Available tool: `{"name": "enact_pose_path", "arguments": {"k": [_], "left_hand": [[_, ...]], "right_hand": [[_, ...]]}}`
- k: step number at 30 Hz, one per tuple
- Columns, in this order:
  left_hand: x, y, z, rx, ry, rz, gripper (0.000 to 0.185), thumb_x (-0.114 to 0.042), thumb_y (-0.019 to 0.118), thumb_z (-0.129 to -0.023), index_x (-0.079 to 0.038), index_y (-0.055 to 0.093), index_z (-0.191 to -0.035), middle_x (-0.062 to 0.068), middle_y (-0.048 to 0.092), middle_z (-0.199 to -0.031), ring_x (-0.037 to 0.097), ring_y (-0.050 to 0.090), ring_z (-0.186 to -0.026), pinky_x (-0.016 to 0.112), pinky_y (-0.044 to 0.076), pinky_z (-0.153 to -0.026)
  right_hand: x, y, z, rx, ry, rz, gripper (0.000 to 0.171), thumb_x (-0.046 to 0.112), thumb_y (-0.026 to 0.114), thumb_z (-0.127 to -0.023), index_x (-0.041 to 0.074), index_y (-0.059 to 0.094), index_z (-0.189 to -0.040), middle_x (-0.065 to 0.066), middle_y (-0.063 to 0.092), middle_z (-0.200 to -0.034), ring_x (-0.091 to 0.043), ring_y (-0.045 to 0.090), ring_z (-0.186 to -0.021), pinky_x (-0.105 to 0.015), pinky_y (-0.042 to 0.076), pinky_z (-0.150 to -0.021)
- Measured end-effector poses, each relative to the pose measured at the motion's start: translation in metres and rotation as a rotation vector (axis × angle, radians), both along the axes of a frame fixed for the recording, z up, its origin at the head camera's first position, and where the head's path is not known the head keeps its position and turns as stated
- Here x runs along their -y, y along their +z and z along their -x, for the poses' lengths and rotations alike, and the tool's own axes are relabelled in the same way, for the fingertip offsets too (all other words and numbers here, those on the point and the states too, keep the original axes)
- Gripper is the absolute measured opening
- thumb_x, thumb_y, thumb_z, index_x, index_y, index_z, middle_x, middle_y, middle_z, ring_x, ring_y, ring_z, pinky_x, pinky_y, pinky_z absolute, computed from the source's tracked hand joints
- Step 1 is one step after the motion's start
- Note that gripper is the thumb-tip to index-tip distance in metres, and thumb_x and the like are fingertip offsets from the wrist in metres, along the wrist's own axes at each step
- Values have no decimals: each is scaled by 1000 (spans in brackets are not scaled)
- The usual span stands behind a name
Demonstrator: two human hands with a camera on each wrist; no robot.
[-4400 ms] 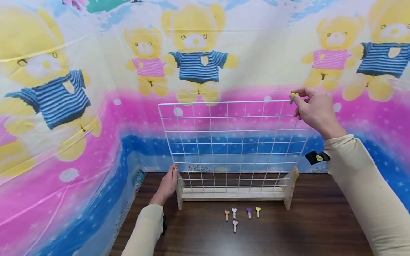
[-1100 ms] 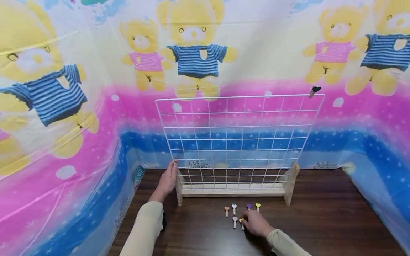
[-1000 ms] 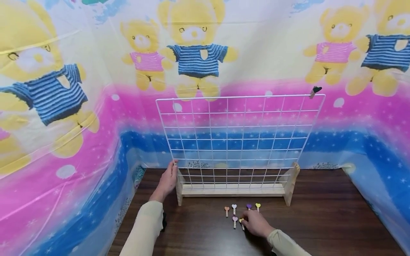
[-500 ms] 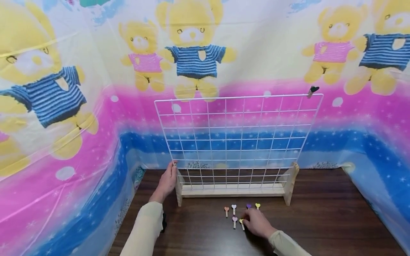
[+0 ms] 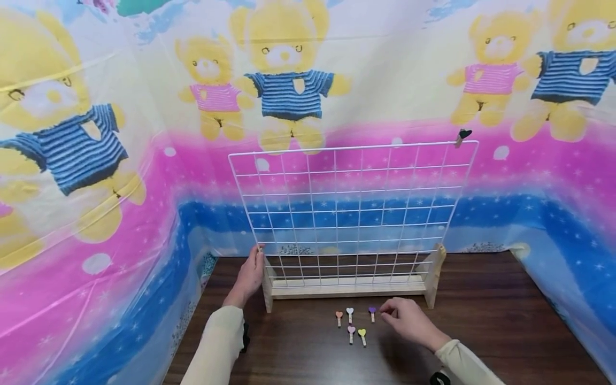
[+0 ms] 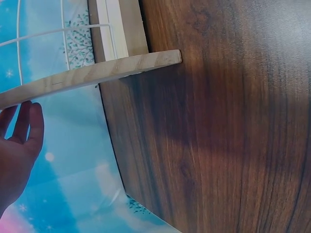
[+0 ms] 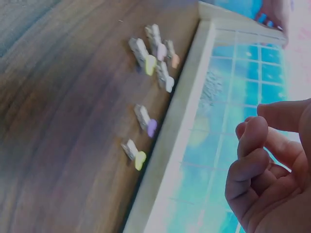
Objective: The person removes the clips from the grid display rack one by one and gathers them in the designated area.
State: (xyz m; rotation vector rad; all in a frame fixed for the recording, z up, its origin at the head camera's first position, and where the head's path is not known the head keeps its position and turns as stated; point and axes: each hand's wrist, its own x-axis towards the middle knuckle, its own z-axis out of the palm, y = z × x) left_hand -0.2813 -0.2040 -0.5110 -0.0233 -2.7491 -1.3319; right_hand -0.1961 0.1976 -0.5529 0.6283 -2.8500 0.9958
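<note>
My left hand (image 5: pixel 250 272) holds the left wooden upright of a white wire grid rack (image 5: pixel 337 171), its fingers (image 6: pixel 34 127) against the outer face in the left wrist view. My right hand (image 5: pixel 410 322) hovers low over the table beside a purple heart-topped clothespin (image 5: pixel 372 314). Nothing shows between its loosely bent fingers in the right wrist view. A yellow clothespin (image 7: pixel 136 156) beside the purple one is hidden by that hand in the head view. Another yellow clothespin (image 5: pixel 362 337) lies nearer, with pink (image 5: pixel 351 334), white (image 5: pixel 349 314) and orange (image 5: pixel 339 318) ones to its left.
A clothespin with a dark heart (image 5: pixel 463 137) is clipped on the rack's top wire near the right corner. The rack's pale wooden base (image 5: pixel 346 290) stands on a dark wooden table (image 5: pixel 500 321). A bear-printed curtain (image 5: pixel 394 80) hangs behind and to the left.
My right hand has gone from the rack's top right corner down to the clothespins. Over the last half second it leaves the nearer yellow one and shifts right and back. The left hand stays.
</note>
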Motion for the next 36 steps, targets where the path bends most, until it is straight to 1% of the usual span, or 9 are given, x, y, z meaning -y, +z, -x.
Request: {"name": "enact_pose_path", "arguments": {"k": [4, 8, 12, 16, 20, 23, 26, 32, 36], "left_hand": [[-1, 0, -4, -11, 11, -17, 43, -35, 22, -106, -18, 29, -144, 12, 41, -76, 29, 40, -64, 42, 37, -71], [-3, -3, -9, -19, -5, -9, 43, -33, 23, -106, -15, 30, -144, 16, 46, -85, 33, 49, -79, 45, 38, -77], [-2, -7, -11, -7, -6, -2, 44, -35, 22, -106, -15, 29, -145, 11, 39, -79, 29, 45, -75, 43, 37, -75], [-1, -5, -10, -13, -6, -8, 47, -37, 21, -105, -15, 28, -146, 15, 45, -87, 28, 46, -76, 43, 37, -78], [0, -1, -10, -32, -8, -8, 46, -36, 23, -106, -14, 30, -146, 17, 47, -94, 29, 46, -76, 42, 38, -75], [-1, 2, -10, -32, -5, -5, 43, -34, 24, -106, -17, 31, -145, 11, 41, -82, 25, 40, -65, 39, 37, -66], [-1, 3, -9, -33, -6, 2, 43, -34, 23, -106, -17, 30, -145, 8, 37, -77, 23, 38, -62, 38, 37, -66], [0, 3, -8, -47, -7, 10, 45, -35, 21, -106, -16, 30, -146, 13, 48, -93, 28, 47, -80, 43, 37, -79], [0, 1, -8, -48, -8, 15, 46, -35, 21, -106, -14, 30, -145, 18, 51, -107, 30, 49, -89, 44, 37, -78]], "right_hand": [[-5, 7, -1, 50, -12, 3, 3, 13, 67, -88, 13, 70, -88, 10, 61, -80, -2, 53, -65, -24, 44, -56], [-7, 4, -5, 63, -7, 22, 6, 16, 67, -88, 10, 69, -87, 10, 62, -79, -4, 54, -65, -23, 44, -56], [-6, 10, -6, -4, 5, 41, 4, 15, 67, -88, 11, 70, -88, 10, 62, -78, -3, 54, -64, -23, 45, -56], [-4, 33, -7, -88, 14, 29, 4, 12, 69, -86, 14, 70, -89, 10, 64, -83, -2, 57, -72, -26, 47, -63], [-4, 72, -9, -138, 24, 33, 10, 10, 70, -85, 16, 70, -92, 8, 65, -87, -4, 56, -70, -26, 47, -61], [-8, 109, -10, -174, 29, 52, 11, 11, 70, -85, 15, 69, -96, 7, 64, -88, -4, 53, -63, -23, 46, -55], [-15, 150, -8, -238, 40, 68, 14, 10, 69, -86, 13, 69, -100, 6, 62, -82, -5, 50, -56, -23, 45, -49], [-34, 229, 1, -472, -10, 82, 18, 7, 70, -86, 10, 68, -103, 6, 52, -68, -8, 44, -49, -23, 38, -41], [-49, 277, 9, -538, -119, 184, 19, 12, 66, -90, 9, 68, -109, 0, 56, -71, -10, 50, -51, -22, 38, -40]]}}
